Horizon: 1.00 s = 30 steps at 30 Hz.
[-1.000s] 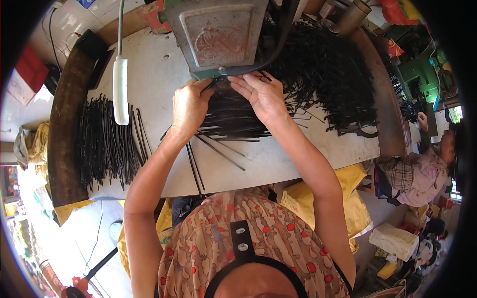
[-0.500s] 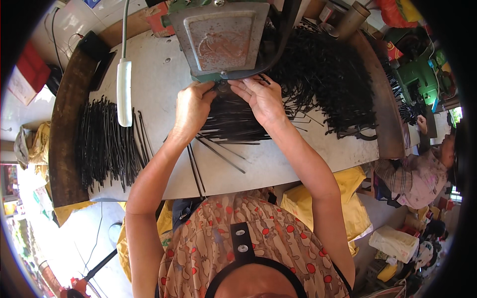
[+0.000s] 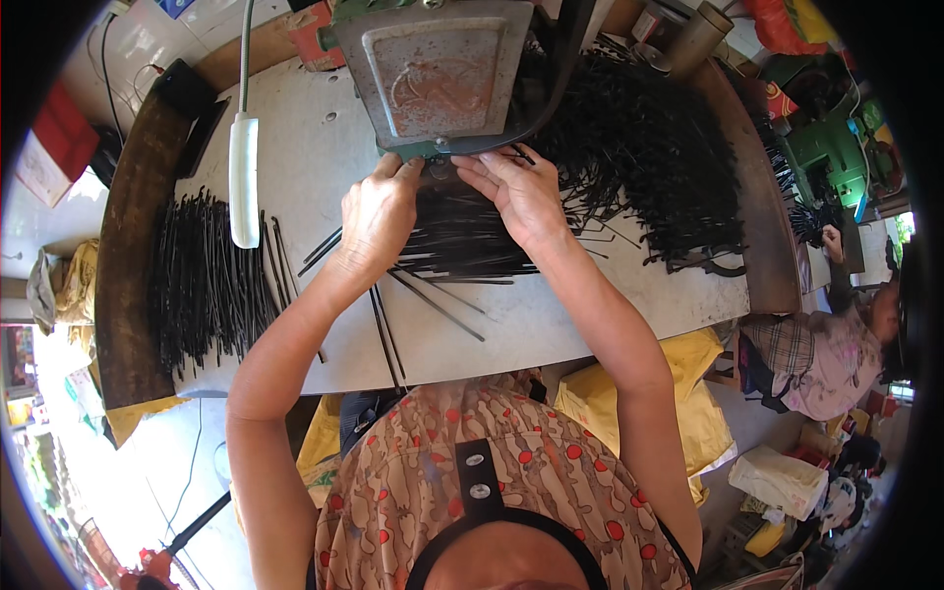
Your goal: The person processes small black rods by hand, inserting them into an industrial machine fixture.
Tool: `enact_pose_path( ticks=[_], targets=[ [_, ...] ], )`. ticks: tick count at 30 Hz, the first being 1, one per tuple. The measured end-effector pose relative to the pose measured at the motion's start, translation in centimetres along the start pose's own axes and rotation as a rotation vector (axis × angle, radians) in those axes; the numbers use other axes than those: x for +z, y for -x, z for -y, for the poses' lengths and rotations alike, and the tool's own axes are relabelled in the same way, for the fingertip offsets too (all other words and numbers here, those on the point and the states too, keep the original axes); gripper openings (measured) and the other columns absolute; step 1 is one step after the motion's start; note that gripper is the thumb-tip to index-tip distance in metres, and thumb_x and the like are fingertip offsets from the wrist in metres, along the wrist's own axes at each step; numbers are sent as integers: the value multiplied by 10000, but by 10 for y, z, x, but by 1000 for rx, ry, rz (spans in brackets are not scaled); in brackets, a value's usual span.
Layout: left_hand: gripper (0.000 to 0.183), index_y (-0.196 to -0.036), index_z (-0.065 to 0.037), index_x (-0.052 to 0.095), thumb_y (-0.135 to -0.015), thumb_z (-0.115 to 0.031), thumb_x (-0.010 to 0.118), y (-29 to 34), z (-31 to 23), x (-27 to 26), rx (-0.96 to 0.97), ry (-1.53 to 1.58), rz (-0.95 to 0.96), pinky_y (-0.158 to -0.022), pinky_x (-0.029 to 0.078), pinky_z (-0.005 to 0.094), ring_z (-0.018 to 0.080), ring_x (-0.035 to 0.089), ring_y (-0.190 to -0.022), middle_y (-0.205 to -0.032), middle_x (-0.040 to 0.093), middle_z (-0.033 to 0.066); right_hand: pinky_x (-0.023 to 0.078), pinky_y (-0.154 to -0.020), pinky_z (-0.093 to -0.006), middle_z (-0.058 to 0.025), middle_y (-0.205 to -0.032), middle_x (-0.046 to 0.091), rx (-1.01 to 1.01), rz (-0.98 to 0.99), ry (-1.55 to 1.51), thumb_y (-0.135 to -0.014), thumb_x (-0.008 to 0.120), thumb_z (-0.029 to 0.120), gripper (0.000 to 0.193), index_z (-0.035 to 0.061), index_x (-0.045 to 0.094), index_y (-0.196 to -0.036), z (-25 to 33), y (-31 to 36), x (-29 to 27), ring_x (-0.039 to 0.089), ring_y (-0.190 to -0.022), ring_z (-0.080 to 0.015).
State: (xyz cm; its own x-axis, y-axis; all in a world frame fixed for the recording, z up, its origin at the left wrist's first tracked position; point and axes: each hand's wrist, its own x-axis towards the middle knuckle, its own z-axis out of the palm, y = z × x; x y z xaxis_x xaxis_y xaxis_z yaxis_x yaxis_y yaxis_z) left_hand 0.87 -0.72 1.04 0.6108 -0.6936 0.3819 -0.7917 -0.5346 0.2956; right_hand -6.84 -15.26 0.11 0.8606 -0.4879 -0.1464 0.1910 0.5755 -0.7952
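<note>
My left hand [image 3: 379, 211] and my right hand [image 3: 519, 193] meet at the base of a grey metal machine [image 3: 442, 69], fingers curled on thin black metal rods. A flat bundle of these black rods [image 3: 457, 236] lies under and between both hands on the pale worktable [image 3: 551, 324]. Fingertips of both hands press at the machine's lower edge; what they pinch there is partly hidden.
A big heap of black rods [image 3: 639, 157] lies at the right, a row of rods [image 3: 202, 280] at the left. A white lamp tube [image 3: 243, 180] hangs over the table. Loose rods [image 3: 388, 334] lie near the front edge. Another person [image 3: 826, 344] sits at right.
Both hands have shifted slightly up toward the machine's lower edge; the rod bundle stays under them.
</note>
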Motion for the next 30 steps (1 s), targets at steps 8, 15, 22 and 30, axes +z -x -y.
enact_pose_path(
  ticks=[8, 15, 22, 30],
  targets=[
    [187, -922, 8, 612, -785, -108, 558, 7, 31, -34, -305, 540, 324, -453, 427, 272, 182, 563, -528, -631, 589, 113, 504, -698, -321, -129, -848, 595, 114, 11, 151, -778, 571, 63, 135, -39, 550, -863, 12, 5, -21, 602, -769, -214],
    [124, -794, -8, 524, -840, -122, 538, 36, 7, -40, -701, 1237, 592, -397, 427, 214, 126, 559, -499, -652, 574, 68, 422, -489, -184, -54, -731, 579, 305, 320, 475, -748, 652, 171, 206, -6, 562, -802, 5, 16, -1, 511, -563, -66],
    [151, -806, 44, 511, -826, -102, 542, 34, -10, -28, -558, 1143, 597, -418, 443, 248, 123, 544, -476, -631, 560, 80, 479, -557, -214, -57, -782, 577, 321, 295, 283, -774, 628, 153, 194, -3, 552, -862, 4, 14, 2, 577, -640, -109],
    [334, -1016, 70, 509, -731, -71, 611, 26, -36, -20, 221, 220, -311, -628, 452, 356, 304, 564, -698, -815, 580, 133, 525, -699, -321, -167, -897, 591, 159, 109, -5, -823, 528, 71, 161, -61, 543, -913, 12, -8, -25, 612, -819, -264]
  ],
)
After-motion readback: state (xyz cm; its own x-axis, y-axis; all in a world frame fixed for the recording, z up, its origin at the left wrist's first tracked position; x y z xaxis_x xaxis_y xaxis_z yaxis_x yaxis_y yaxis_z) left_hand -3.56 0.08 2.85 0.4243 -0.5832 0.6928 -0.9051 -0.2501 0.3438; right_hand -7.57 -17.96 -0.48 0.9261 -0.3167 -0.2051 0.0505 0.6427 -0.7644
